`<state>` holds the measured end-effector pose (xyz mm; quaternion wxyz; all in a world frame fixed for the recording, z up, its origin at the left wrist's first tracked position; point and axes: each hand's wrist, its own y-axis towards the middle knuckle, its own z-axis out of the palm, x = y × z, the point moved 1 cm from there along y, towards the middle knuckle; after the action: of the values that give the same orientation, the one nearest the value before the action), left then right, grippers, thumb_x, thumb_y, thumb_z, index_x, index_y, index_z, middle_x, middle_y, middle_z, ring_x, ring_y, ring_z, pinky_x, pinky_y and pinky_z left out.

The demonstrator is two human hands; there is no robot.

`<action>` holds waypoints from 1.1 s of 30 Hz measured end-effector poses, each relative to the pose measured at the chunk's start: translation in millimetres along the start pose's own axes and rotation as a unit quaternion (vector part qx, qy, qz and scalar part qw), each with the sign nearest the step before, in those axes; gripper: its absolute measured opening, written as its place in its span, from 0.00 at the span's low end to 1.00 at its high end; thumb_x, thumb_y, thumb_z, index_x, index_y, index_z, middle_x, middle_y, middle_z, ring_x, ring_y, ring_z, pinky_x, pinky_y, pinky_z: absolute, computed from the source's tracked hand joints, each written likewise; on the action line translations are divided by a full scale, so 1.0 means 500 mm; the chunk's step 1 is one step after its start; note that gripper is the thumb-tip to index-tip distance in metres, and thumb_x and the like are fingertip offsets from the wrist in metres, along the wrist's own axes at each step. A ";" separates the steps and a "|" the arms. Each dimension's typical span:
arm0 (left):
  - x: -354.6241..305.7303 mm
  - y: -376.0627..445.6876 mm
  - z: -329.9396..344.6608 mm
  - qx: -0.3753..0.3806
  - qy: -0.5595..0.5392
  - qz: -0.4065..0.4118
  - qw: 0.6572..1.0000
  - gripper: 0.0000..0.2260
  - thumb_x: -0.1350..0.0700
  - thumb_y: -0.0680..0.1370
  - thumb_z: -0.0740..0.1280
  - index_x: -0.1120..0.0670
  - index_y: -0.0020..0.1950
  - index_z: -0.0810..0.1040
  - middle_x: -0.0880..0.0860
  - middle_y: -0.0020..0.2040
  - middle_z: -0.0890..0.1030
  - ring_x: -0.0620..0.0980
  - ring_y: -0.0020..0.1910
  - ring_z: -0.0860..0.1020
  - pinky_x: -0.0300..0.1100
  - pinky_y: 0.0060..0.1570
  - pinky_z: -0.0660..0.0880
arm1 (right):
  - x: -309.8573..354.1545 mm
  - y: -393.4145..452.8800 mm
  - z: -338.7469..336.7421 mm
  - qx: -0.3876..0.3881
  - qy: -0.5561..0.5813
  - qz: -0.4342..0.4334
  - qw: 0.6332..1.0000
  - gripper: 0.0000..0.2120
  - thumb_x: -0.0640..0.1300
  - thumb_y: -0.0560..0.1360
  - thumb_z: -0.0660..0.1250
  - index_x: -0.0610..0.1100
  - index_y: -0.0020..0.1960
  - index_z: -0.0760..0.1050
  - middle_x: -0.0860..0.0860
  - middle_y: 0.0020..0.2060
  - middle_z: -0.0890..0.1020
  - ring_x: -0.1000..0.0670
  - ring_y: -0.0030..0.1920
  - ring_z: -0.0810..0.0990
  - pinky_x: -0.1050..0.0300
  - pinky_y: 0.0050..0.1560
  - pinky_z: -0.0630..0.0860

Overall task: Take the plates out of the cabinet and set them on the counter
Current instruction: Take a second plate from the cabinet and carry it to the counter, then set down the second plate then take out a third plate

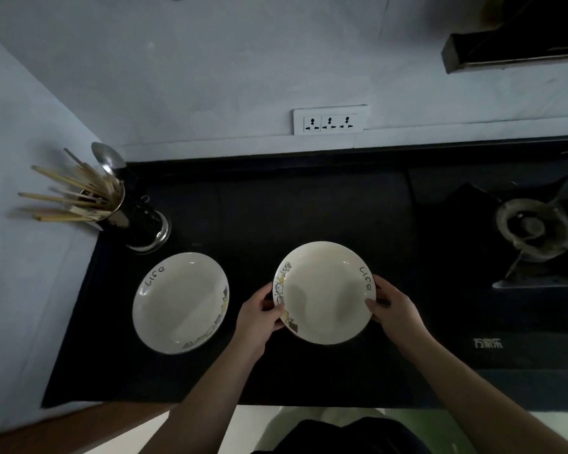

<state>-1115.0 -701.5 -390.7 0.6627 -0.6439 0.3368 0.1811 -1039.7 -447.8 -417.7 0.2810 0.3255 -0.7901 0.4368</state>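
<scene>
Both forearms reached forward from the bottom edge over the dark counter point(243, 204), and between them sat the held plate point(323, 291), a white deep plate with "Life" written on its rim and small cartoon figures on the opposite side. At its left rim the left hand point(259, 317) gripped it, thumb over the decorated edge and fingers curled beneath. At its right rim the right hand point(395, 311) gripped likewise, thumb tip lying on the inner rim just below the lettering. Whether the plate's base touched the counter or hung just above it could not be told.

Left of the left hand, near but apart from it, the second plate point(181, 303) of the same pattern lay flat on the counter, touched by neither hand. Beyond that plate, farther from the hands and toward the corner, a metal utensil holder point(138, 221) stood with chopsticks point(69, 194) fanning out leftward and a metal ladle point(107, 157) rising behind them.

Right of the right hand, well apart, was a gas burner point(535, 227) on a black hob. Straight ahead of both hands, on the pale wall, was a white triple socket point(329, 121)
</scene>
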 end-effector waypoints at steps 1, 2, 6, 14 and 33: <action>-0.001 0.001 0.000 -0.002 0.006 0.001 1.000 0.30 0.64 0.74 0.73 0.46 0.73 0.71 0.52 0.65 0.75 0.51 0.58 0.79 0.51 0.50 0.82 | -0.002 0.001 0.001 0.001 -0.006 0.000 1.000 0.24 0.44 0.75 0.68 0.65 0.65 0.67 0.66 0.46 0.79 0.61 0.45 0.79 0.69 0.35 0.73; -0.002 0.002 0.001 -0.005 0.011 0.002 1.000 0.29 0.64 0.74 0.72 0.46 0.72 0.71 0.53 0.65 0.76 0.51 0.57 0.79 0.51 0.50 0.82 | -0.003 0.003 0.002 0.002 -0.010 0.001 1.000 0.25 0.44 0.75 0.68 0.64 0.66 0.67 0.65 0.46 0.79 0.61 0.46 0.79 0.68 0.36 0.74; -0.005 0.001 0.001 -0.022 0.022 0.010 0.999 0.28 0.65 0.74 0.72 0.47 0.72 0.72 0.53 0.64 0.76 0.53 0.58 0.79 0.52 0.51 0.82 | -0.008 0.011 0.008 -0.006 -0.027 0.008 1.000 0.26 0.44 0.74 0.69 0.60 0.68 0.67 0.62 0.50 0.78 0.60 0.46 0.77 0.63 0.39 0.75; 0.003 -0.029 -0.007 -0.129 0.035 0.030 0.991 0.26 0.55 0.78 0.69 0.46 0.74 0.65 0.49 0.58 0.77 0.48 0.53 0.78 0.45 0.46 0.80 | 0.021 0.009 -0.018 -0.030 -0.126 0.013 0.992 0.29 0.54 0.76 0.66 0.54 0.74 0.59 0.50 0.63 0.77 0.50 0.57 0.79 0.57 0.46 0.73; 0.035 -0.223 -0.054 -0.101 0.374 0.226 0.894 0.21 0.52 0.81 0.64 0.48 0.73 0.67 0.50 0.66 0.74 0.42 0.61 0.72 0.39 0.60 0.70 | 0.048 -0.198 -0.036 0.016 -0.191 -0.166 0.967 0.28 0.57 0.76 0.63 0.57 0.74 0.60 0.53 0.72 0.67 0.53 0.63 0.72 0.53 0.64 0.70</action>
<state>-1033.3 -743.0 -319.5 0.3602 -0.6343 0.6759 0.1050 -976.9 -478.7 -341.6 0.1881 0.5341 -0.7570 0.3262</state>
